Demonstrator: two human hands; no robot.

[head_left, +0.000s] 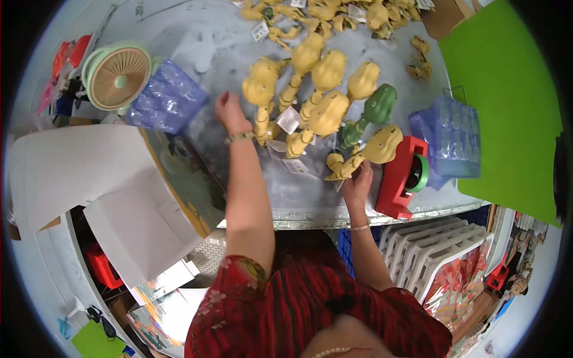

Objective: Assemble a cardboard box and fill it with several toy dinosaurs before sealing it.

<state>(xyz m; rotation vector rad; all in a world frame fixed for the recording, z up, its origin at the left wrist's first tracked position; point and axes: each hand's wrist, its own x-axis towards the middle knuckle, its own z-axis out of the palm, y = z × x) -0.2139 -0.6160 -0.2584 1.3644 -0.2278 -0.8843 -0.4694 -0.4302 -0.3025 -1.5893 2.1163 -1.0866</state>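
On a grey table [286, 200], just left of a red plastic tape dispenser [390, 192], the right hand [358, 184] touches a jointed yellow plastic toy [383, 145], finger grip hidden; the left hand [230, 112] curls loosely, seemingly empty; six other toys [329, 113] look set out, and beyond the dispenser a yellow heap [376, 17] seems left.
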